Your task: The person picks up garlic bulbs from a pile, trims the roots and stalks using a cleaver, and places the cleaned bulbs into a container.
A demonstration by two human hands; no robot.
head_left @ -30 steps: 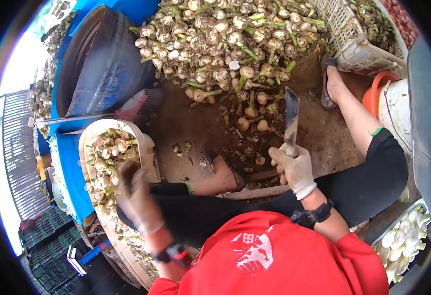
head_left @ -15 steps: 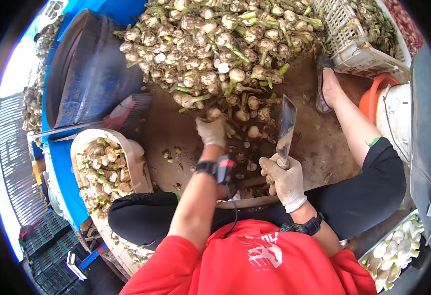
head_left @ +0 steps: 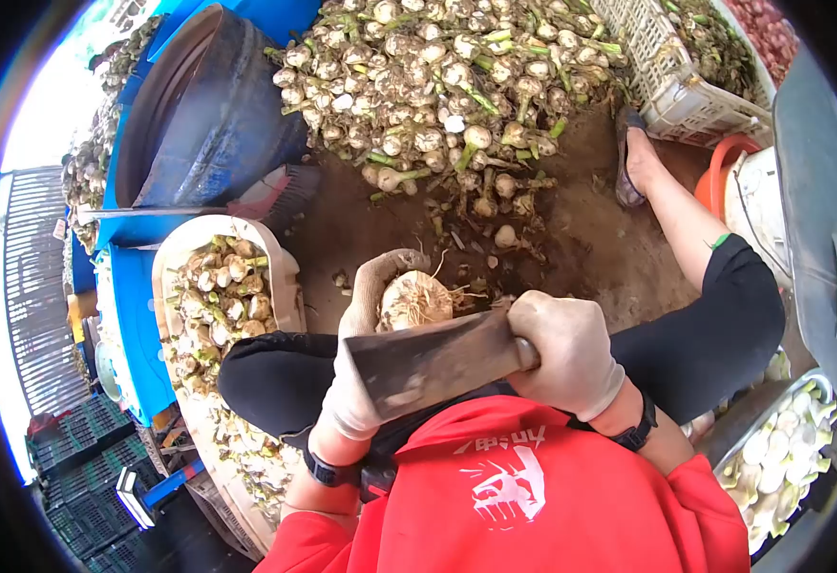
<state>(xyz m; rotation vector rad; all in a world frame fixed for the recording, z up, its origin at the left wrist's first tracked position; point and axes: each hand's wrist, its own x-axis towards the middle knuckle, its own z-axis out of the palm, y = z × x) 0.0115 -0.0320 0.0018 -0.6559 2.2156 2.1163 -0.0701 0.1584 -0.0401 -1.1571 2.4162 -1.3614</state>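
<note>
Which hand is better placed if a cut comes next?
Probably the right hand: it grips the handle of the knife. The left hand is occupied holding the bulb near the blade.

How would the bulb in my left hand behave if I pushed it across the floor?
The bulb would probably roll, being rounded, though its stringy roots might make it wobble. It's likely firm, showing no sag in the left hand.
</note>
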